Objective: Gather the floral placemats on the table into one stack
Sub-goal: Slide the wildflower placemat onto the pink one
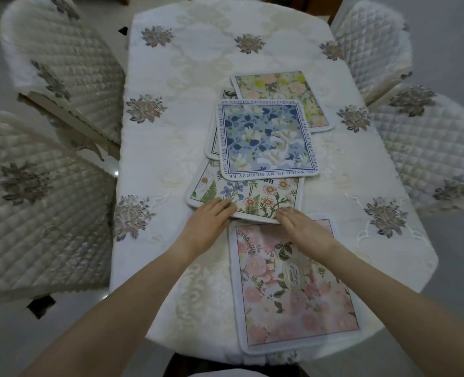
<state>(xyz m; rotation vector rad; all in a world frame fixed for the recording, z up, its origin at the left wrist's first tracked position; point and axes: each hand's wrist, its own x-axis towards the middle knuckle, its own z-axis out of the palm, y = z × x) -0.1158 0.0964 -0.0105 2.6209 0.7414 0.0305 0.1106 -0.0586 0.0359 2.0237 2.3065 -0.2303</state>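
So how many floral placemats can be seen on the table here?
5: pink placemat nearest; daisy placemat under both hands; blue placemat on top; yellow placemat farthest; a mostly hidden one beneath the blue. More may be hidden.

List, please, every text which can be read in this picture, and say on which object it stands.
Blue placemat, border text, partly readable:
"THE WITHERED CHERRY" on the far edge
"ARE MY HEARTBREA" on the right edge
"WATCH IN MY MEMORY, BE" on the near edge, upside down
"YOUR GENTLE SMILE IS" on the left edge
Daisy placemat: a dark heading, mostly covered, unreadable.
Pink placemat: oval label, script too blurred to read.
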